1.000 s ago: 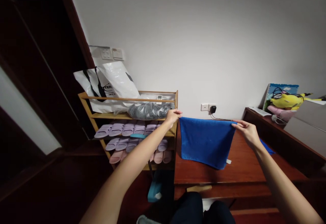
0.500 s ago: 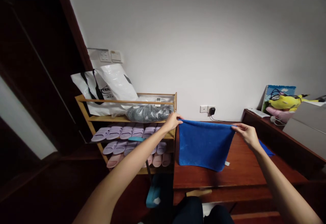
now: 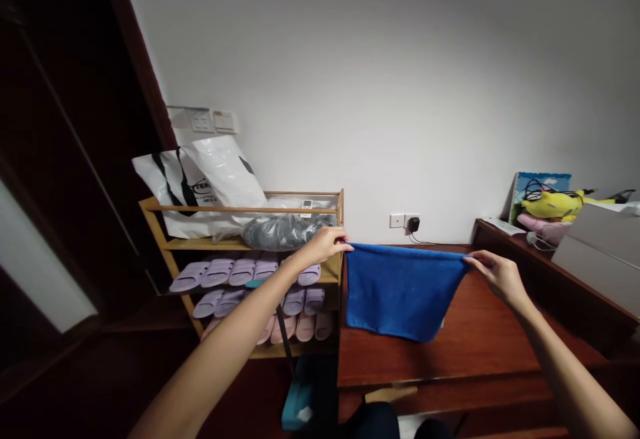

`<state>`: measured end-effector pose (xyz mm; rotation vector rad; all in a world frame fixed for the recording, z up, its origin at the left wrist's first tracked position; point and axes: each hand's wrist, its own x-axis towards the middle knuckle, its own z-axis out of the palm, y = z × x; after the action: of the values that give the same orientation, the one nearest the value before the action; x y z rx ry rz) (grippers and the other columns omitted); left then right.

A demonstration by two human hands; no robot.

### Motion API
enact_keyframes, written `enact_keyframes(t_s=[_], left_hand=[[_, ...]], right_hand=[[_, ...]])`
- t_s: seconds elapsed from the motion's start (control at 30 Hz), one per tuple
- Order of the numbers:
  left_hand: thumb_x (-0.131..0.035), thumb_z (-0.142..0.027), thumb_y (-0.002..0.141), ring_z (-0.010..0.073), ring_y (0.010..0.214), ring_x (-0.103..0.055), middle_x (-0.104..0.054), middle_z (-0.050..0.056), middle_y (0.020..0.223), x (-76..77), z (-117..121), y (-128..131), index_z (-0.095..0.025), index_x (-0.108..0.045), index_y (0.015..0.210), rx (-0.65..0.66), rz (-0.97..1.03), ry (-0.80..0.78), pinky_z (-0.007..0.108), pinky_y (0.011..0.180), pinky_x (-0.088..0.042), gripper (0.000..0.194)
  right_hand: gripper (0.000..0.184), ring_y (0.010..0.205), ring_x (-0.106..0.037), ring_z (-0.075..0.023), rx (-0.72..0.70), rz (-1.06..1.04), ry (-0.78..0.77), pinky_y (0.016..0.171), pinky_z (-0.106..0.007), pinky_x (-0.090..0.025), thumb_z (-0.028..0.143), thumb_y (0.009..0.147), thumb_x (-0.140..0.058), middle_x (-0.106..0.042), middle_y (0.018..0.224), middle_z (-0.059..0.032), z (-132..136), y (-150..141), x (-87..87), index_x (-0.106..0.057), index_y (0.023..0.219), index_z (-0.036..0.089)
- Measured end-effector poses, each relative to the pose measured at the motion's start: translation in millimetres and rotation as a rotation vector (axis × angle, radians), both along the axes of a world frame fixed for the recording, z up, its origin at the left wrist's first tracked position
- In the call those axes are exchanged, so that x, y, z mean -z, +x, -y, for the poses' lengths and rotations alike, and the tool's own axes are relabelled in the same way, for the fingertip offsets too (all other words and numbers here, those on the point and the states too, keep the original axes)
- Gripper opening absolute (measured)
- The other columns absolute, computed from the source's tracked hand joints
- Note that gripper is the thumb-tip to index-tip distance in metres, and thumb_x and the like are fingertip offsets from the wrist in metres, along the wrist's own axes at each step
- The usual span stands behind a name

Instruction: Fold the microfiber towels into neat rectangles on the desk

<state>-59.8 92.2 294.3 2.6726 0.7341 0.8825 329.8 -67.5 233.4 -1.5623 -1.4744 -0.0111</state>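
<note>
The rectangular, vivid blue fabric cloth (image 3: 400, 296) is coloured evenly. The flat wooden tabletop (image 3: 493, 342) is toned reddish brown. The tall white plastic bag (image 3: 183, 226) is marked with black lettering (image 3: 203, 187). Open-toed lilac slippers (image 3: 189, 277) and open-toed pink slippers (image 3: 306, 327) are solidly coloured.

The cloth (image 3: 400, 292) hangs between the left hand (image 3: 325, 244) and right hand (image 3: 500, 276), screening the way to the back edge of the surface (image 3: 390, 367). Room remains along the front edge and above the cloth. A rack (image 3: 225, 245) stands beside the left edge; a raised ledge (image 3: 565, 292) bounds the right.
</note>
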Motion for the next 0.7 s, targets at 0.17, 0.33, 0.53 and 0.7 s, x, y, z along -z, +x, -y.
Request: enact_keyframes(t_s=[0.17,0.33,0.53,0.7], left_hand=[[-0.068,-0.038,0.073,0.0112,0.061,-0.051,-0.060,-0.002,0.064,-26.2,29.1,-17.1,-0.015,-0.064,0.068,0.073,-0.032,-0.119,0.020,0.057,-0.036,0.024],[-0.071,-0.035,0.071,0.0109,0.061,-0.050,-0.060,-0.002,0.065,-46.2,51.4,-33.2,-0.015,-0.064,0.069,0.116,-0.051,-0.314,0.020,0.056,-0.036,0.022],[-0.070,-0.039,0.072,0.0103,0.061,-0.048,-0.058,-0.003,0.065,-33.7,44.6,-42.8,-0.015,-0.064,0.069,0.154,-0.148,-0.457,0.020,0.057,-0.036,0.025],[-0.072,-0.043,0.067,0.0108,0.061,-0.048,-0.058,-0.003,0.063,17.0,8.0,-37.8,-0.015,-0.065,0.070,0.092,-0.183,-0.528,0.020,0.056,-0.034,0.029]], right_hand=[[0.044,0.049,-0.051,-0.0115,-0.002,-0.048,-0.031,0.046,-0.022,-0.038,0.061,0.072,-0.059,-0.063,0.061,-0.0001,22.0,-1.6,-16.6,-0.068,0.081,0.019],[0.042,0.041,-0.046,-0.0100,-0.094,-0.301,-0.144,0.042,-0.023,-0.036,0.056,0.067,-0.068,-0.056,0.051,0.0017,41.6,-13.4,-35.7,-0.066,0.083,0.017],[0.040,0.046,-0.056,-0.0130,-0.214,-0.540,-0.249,0.046,-0.024,-0.042,0.051,0.065,-0.072,-0.066,0.063,-0.0053,33.8,-25.6,-30.8,-0.064,0.079,0.015],[0.040,0.055,-0.062,-0.0155,-0.230,-0.666,-0.319,0.048,-0.023,-0.043,0.050,0.061,-0.076,-0.069,0.067,-0.0071,-4.3,-19.9,10.9,-0.064,0.076,0.014]])
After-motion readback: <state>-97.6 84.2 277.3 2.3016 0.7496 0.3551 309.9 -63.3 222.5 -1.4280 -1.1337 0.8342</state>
